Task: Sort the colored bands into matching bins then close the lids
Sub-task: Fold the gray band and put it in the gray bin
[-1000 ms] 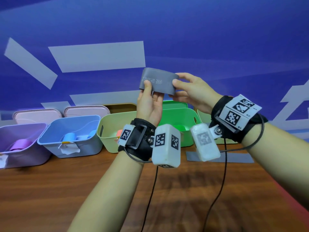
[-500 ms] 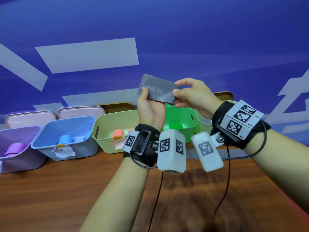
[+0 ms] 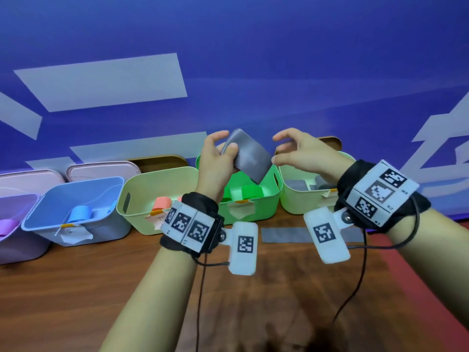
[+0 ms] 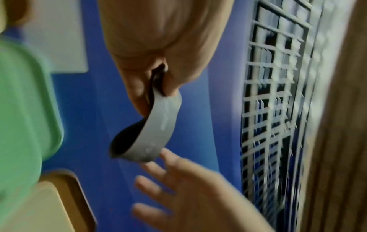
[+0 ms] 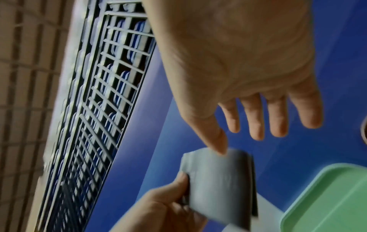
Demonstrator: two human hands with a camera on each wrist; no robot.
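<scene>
Head view shows five bins in a row at the back of the table [image 3: 76,301], from left to right purple [image 3: 15,240], blue [image 3: 76,199], pale yellow [image 3: 142,196], green [image 3: 266,199] and pale green [image 3: 299,196], all with no lids on. Above the green bin the left hand [image 3: 215,166] pinches one gray band [image 3: 250,158] by its top end, so the band's long side slants down toward the right. Just to its right the right hand [image 3: 302,153] has its fingers spread and holds nothing, with free air under both hands, and one more gray band [image 3: 281,235] lies flat on the table.
</scene>
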